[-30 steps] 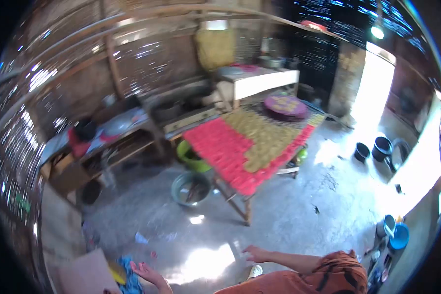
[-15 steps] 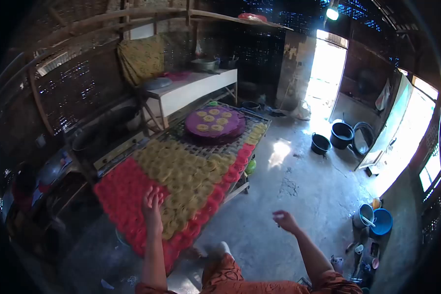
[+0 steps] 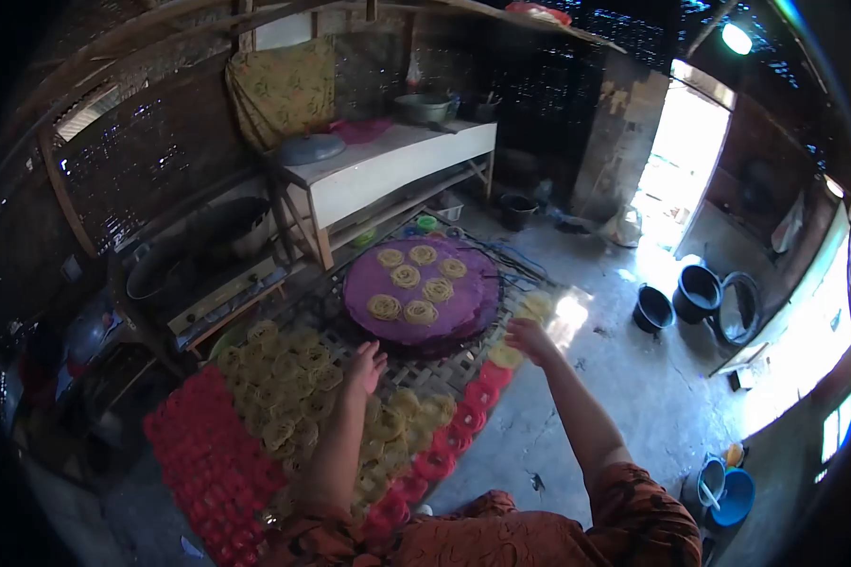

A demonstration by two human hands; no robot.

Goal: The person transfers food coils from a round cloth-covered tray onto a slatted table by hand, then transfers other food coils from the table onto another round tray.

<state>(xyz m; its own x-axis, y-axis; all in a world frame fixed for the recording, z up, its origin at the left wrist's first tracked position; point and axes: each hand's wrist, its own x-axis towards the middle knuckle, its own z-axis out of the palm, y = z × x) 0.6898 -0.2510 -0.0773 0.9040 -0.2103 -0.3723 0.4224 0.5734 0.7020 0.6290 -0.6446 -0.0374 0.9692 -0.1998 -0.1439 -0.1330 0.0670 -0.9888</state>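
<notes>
A round, purple-topped stand (image 3: 463,283) rests on a woven slatted rack (image 3: 453,369), with several coiled yellow rounds like noodle nests (image 3: 405,276) spread on its top. My left hand (image 3: 369,367) is raised just in front of the near edge of the purple top, fingers apart and nothing in them. To the right of that top, my right hand (image 3: 531,340) reaches in with fingers stretched, apparently empty. Beneath and between my arms lie many yellow rounds (image 3: 288,378), and red ring-shaped pieces (image 3: 199,454) border them at left and right.
Behind stands a white-sided table (image 3: 397,180) with a lid (image 3: 310,149) and a basin (image 3: 424,109). A stove (image 3: 227,302) with a dark pan is at left. Black tubs (image 3: 654,308) and a blue basin (image 3: 734,497) sit on the floor at right, near a bright doorway (image 3: 681,161).
I have moved closer to the purple-topped stand, which now looks nearer. Both hands have come forward, the left from over the red pieces and the right from over the floor.
</notes>
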